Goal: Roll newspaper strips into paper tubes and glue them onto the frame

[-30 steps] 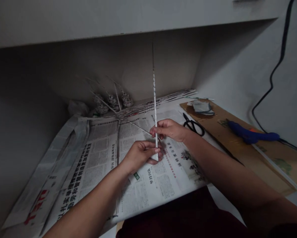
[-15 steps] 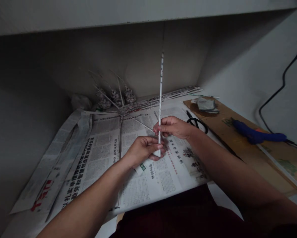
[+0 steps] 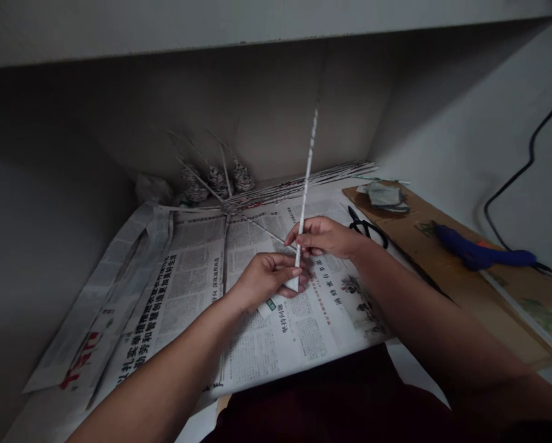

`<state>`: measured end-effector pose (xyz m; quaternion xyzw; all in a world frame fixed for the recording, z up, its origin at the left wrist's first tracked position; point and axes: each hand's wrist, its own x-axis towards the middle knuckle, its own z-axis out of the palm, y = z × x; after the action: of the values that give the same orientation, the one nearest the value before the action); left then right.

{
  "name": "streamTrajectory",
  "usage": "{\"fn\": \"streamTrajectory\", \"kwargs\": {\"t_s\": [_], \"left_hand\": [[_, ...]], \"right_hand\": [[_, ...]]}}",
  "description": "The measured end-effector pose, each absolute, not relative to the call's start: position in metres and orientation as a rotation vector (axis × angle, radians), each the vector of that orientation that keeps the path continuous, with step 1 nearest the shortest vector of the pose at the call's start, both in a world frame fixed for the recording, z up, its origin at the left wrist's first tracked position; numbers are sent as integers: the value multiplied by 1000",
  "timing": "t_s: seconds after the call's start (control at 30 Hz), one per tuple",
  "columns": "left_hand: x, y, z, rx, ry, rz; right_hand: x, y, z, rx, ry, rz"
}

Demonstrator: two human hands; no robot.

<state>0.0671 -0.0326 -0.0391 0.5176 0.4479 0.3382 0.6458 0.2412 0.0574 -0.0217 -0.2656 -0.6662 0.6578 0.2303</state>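
A thin rolled newspaper tube (image 3: 308, 169) stands nearly upright between my hands, its top leaning slightly right. My left hand (image 3: 273, 275) pinches the lower end, where the paper widens into a pale flat corner. Just above, my right hand (image 3: 324, 237) holds the tube between thumb and fingers. Newspaper sheets (image 3: 257, 344) with printed text lie under both hands. Behind my hands, another thin paper tube (image 3: 264, 229) slants from a joint of crossed tubes toward my right fingers; whether they touch it I cannot tell.
Several paper tubes (image 3: 322, 178) lie along the back wall beside woven paper cones (image 3: 218, 181). Newspaper strips (image 3: 95, 295) lie at left. At right are black scissors (image 3: 370, 231), and a brown board (image 3: 479, 295) bearing a blue glue gun (image 3: 469, 249) and a grey folded cloth (image 3: 384, 195).
The upper end of the tube has tipped to the right and turned a little. Both hands keep their grip in almost the same place. The view has shifted slightly.
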Motion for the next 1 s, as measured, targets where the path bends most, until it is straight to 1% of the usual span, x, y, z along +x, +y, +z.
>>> {"fn": "streamTrajectory", "kwargs": {"t_s": [0.1, 0.3, 0.5, 0.7, 0.9, 1.0], "left_hand": [[67, -33, -39, 1155, 1009, 779], [68, -33, -39, 1176, 1030, 772], [68, -33, -39, 1177, 1020, 768], [68, -33, -39, 1179, 1017, 778], [67, -33, -40, 1168, 980, 758], [67, -33, -39, 1179, 991, 756]], "right_hand": [[244, 59, -21, -656, -1863, 1849], [238, 59, -24, -790, -1754, 1779], [241, 58, -25, -620, -1900, 1901], [236, 59, -30, -779, -1800, 1742], [242, 58, -24, -614, -1790, 1896], [239, 58, -28, -701, -1788, 1827]]}}
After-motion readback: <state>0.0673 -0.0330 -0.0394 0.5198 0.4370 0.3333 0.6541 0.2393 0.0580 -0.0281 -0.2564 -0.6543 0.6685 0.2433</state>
